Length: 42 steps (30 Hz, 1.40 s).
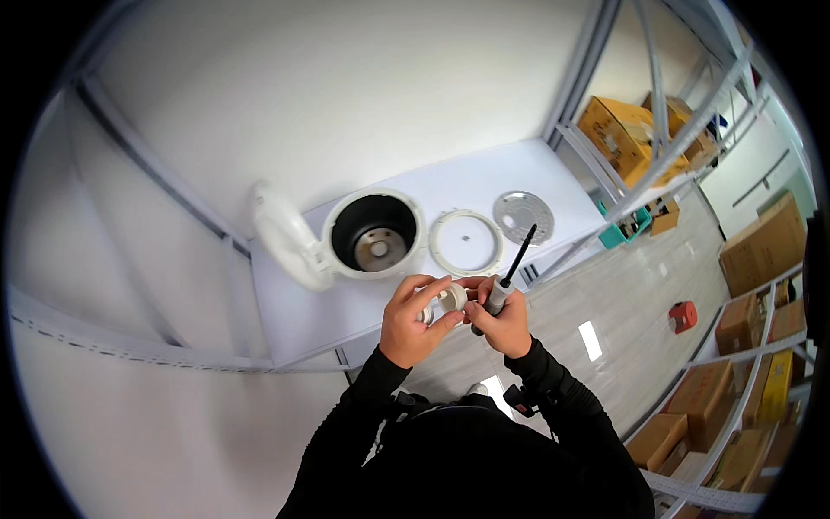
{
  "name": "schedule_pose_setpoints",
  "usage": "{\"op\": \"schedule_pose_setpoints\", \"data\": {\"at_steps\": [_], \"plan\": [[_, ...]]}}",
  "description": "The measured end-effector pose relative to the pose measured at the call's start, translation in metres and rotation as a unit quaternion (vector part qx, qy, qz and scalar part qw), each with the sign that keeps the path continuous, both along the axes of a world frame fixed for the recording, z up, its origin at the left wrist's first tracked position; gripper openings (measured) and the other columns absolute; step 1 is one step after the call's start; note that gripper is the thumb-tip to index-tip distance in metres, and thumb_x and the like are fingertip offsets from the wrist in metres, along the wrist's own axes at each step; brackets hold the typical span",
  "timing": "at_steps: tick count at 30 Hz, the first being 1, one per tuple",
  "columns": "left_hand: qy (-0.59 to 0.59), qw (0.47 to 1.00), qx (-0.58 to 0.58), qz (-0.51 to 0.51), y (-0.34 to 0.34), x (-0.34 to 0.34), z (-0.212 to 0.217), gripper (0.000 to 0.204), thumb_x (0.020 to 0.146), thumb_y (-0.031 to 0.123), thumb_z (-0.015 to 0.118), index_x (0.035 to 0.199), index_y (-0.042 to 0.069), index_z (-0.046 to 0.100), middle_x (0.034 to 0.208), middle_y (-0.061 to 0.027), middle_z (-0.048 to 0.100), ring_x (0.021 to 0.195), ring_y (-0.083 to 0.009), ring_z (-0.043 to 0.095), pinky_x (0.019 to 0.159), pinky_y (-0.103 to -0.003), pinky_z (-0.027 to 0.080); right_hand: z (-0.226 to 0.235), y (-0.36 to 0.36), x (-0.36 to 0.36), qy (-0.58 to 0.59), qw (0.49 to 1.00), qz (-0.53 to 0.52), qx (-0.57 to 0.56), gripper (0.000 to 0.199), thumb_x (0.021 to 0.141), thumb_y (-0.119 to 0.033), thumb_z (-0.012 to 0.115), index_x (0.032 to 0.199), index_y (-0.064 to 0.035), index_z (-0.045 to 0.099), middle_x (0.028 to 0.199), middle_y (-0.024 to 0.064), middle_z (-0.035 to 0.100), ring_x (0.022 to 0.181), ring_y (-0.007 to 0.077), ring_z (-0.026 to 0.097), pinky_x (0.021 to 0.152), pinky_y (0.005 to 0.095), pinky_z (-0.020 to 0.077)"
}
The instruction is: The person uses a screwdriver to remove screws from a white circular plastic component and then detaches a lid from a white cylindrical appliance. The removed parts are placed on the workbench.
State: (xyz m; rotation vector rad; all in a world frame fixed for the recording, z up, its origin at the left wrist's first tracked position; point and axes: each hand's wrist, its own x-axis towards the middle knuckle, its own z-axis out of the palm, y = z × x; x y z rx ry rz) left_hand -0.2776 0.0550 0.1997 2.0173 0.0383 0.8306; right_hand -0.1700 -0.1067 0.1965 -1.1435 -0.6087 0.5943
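Note:
My left hand (407, 327) is closed around a small white round cup-like part (453, 298), its open side showing. A second whitish piece (426, 315) shows between the same fingers; its kind is hard to make out. My right hand (508, 326) grips a screwdriver (520, 255) with a grey-and-black handle, the dark shaft pointing up and away. Its fingertips also touch the white cup-like part. Beyond my hands stands a white rice cooker (418, 232) with its lid (287, 238) swung open to the left. The dark inside has a metal heating plate (379, 249) at the bottom.
Right of the cooker lie a white ring (437, 253) with a small dark piece inside it and a perforated metal disc (524, 216), on a white table (316, 324). Grey shelf posts rise around it. Cardboard boxes (702, 400) fill shelves at right; a red object (683, 317) sits on the floor.

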Motion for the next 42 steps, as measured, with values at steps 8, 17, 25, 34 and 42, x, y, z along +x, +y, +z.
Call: {"op": "schedule_pose_setpoints", "data": {"at_steps": [8,17,25,34,42], "plan": [[0.017,0.998,0.063,-0.021,-0.122,0.084,-0.005,0.054,0.075,0.012,0.087,0.126,0.006,0.071,0.114,-0.0107,0.070,0.099,-0.0283,0.072,0.083,-0.037,0.059,0.008,-0.123,0.051,-0.042,0.989,-0.113,-0.086,0.023,0.092,-0.009,0.078,0.088,-0.0015,0.056,0.091,0.0053,0.069,0.075,0.0083,0.062,0.066,0.0272,0.0539],[0.004,0.991,0.097,-0.090,-0.214,0.164,0.007,0.055,0.075,0.013,0.089,0.125,0.000,0.070,0.113,-0.0142,0.071,0.099,-0.0310,0.072,0.083,-0.037,0.059,0.015,-0.224,0.115,-0.005,0.978,-0.189,-0.091,0.028,0.089,-0.009,0.082,0.084,-0.0041,0.055,0.087,0.0046,0.067,0.070,0.0086,0.061,0.056,0.0261,0.0481],[0.028,0.985,0.069,-0.154,-0.232,0.216,-0.005,0.056,0.074,0.013,0.091,0.124,0.000,0.070,0.114,-0.0155,0.072,0.101,-0.0317,0.071,0.085,-0.039,0.058,-0.001,-0.248,0.155,-0.008,0.971,-0.223,-0.083,0.033,0.087,-0.013,0.085,0.086,-0.0055,0.054,0.083,0.0036,0.066,0.060,0.0069,0.055,0.047,0.0252,0.0409],[0.048,0.980,0.055,-0.185,-0.202,0.295,-0.018,0.053,0.078,0.018,0.089,0.124,0.000,0.071,0.109,-0.0136,0.067,0.097,-0.0285,0.068,0.084,-0.038,0.055,-0.018,-0.234,0.238,0.009,0.968,-0.202,-0.148,0.033,0.087,-0.017,0.087,0.087,-0.0058,0.056,0.076,-0.0006,0.061,0.064,0.0064,0.053,0.052,0.0249,0.0412],[0.136,0.979,0.089,-0.120,-0.158,0.377,-0.063,0.049,0.082,0.022,0.084,0.124,0.001,0.069,0.108,-0.0145,0.063,0.097,-0.0331,0.065,0.085,-0.040,0.053,-0.057,-0.207,0.332,-0.269,0.865,-0.283,-0.315,0.028,0.080,-0.016,0.087,0.087,-0.0026,0.064,0.076,0.0115,0.066,0.073,0.0298,0.062,0.067,0.0420,0.0493]]}}
